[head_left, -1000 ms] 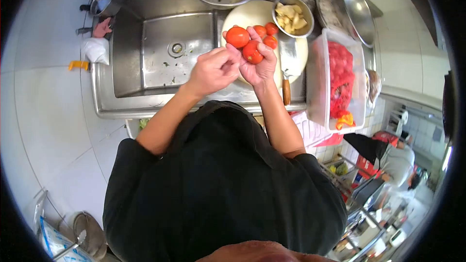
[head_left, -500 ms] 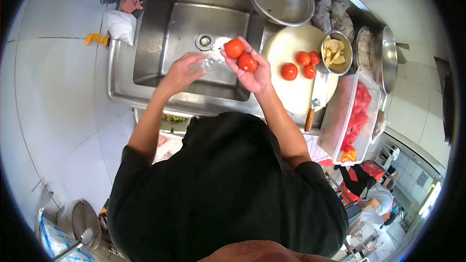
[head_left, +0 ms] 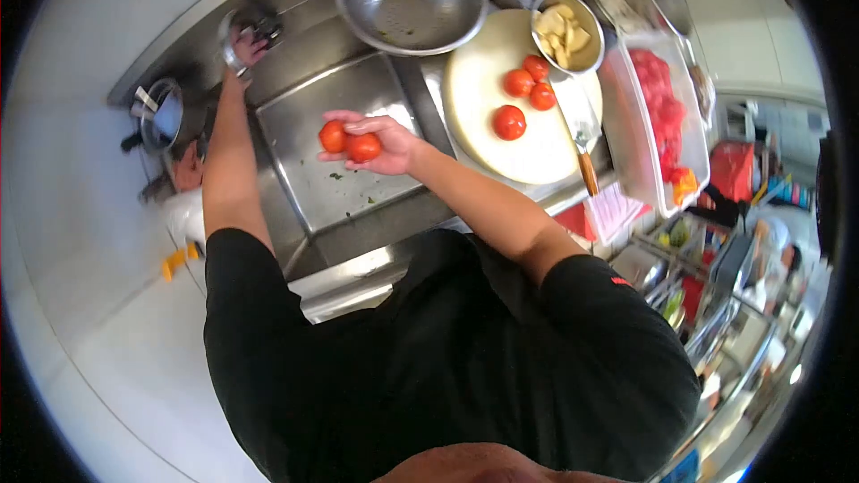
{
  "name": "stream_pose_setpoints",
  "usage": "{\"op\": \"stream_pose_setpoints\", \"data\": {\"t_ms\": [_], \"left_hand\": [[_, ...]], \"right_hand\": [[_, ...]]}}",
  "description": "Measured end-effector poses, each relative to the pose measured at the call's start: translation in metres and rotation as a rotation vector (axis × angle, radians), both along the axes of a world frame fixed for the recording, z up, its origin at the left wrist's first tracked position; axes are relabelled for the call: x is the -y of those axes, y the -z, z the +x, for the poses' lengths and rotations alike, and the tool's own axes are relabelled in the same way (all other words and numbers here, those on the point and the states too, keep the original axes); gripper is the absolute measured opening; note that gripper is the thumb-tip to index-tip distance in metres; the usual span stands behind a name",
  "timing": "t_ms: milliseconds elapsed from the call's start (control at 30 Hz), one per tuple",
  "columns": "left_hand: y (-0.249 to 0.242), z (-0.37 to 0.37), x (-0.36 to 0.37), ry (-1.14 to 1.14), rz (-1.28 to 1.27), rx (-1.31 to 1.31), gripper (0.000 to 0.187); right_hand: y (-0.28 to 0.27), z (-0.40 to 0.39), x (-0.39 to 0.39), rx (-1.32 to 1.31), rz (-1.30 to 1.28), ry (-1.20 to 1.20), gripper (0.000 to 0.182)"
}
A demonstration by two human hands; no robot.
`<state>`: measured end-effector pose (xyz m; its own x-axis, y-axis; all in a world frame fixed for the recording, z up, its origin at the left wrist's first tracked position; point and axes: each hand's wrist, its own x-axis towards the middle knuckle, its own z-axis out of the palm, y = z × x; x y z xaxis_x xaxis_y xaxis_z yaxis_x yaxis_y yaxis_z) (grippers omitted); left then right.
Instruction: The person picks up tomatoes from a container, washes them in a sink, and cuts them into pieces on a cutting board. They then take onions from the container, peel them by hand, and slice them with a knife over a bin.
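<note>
Two red tomatoes (head_left: 362,148) lie in my right hand (head_left: 390,141), palm up with the fingers curled under them, above the sink (head_left: 313,188). My left hand (head_left: 247,46) reaches far to the back left, its fingers on the metal faucet (head_left: 231,43) at the sink's rear wall. The faucet partly covers those fingers. To the right of the sink, several more tomatoes (head_left: 509,122) rest on a round cutting board (head_left: 474,116). A cleaver (head_left: 577,116) with a wooden handle lies on the board's right side.
A large steel bowl (head_left: 412,0) stands behind the sink. A small metal bowl (head_left: 568,33) of peeled, cut pieces sits at the board's edge. Right of it is a plastic bin (head_left: 626,134) with a red mesh bag. Green scraps lie on the sink floor. A person is far right.
My left hand has gone from over the sink to the faucet at the back left. The right hand, still with both tomatoes, is now farther over the basin. The camera view has turned.
</note>
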<state>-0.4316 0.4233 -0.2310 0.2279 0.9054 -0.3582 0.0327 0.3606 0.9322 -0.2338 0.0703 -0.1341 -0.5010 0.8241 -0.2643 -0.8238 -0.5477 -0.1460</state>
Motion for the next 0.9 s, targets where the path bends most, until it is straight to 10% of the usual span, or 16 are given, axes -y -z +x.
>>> {"op": "stream_pose_setpoints", "data": {"t_ms": [133, 333, 467, 700, 900], "left_hand": [[0.020, -0.006, -0.020, -0.024, -0.054, 0.152, 0.020], [-0.001, 0.000, -0.018, -0.157, -0.238, -0.072, 0.040], [-0.048, 0.026, 0.135, -0.199, -0.066, 0.001, 0.062], [-0.016, 0.039, 0.206, -0.483, -0.115, 0.460, 0.038], [-0.034, 0.014, 0.203, -0.310, 0.034, 0.087, 0.045]], "right_hand": [[0.019, -0.005, -0.031, 0.106, -0.031, -0.028, 0.051], [0.026, -0.027, -0.092, 0.311, -0.123, 0.190, 0.038], [0.042, -0.042, -0.132, 0.500, -0.115, 0.336, 0.036], [0.057, -0.099, -0.139, 0.695, -0.125, 0.468, 0.016], [0.040, -0.087, -0.157, 0.608, -0.095, 0.360, 0.013]]}}
